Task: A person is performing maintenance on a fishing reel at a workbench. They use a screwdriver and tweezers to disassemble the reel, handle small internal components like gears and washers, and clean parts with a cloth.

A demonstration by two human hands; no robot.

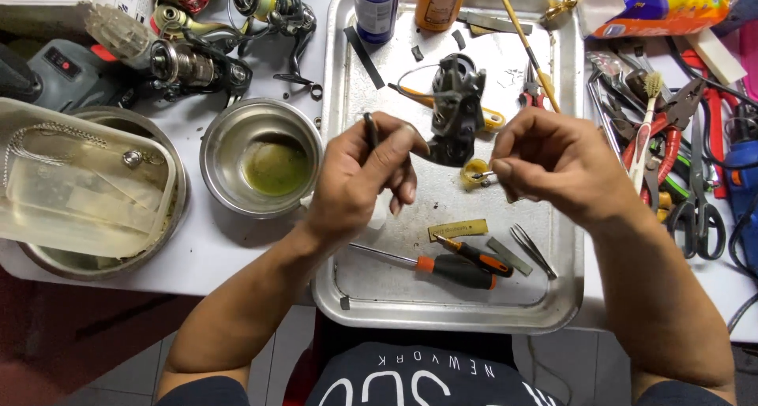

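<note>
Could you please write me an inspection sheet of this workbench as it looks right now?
Surface: white table carrying a metal tray.
Job's things: dark fishing reel body on the tray; left hand pinches a thin dark tool; right hand pinches a small metal part.
Clutter: two orange-handled screwdrivers, tweezers, steel bowl with greenish liquid, clear plastic tub, spare reels, pliers and scissors at the right.
Grips: both hands closed in a pinch grip.
Cables: blue cable at the right edge.
Surroundings: tiled floor below.
</note>
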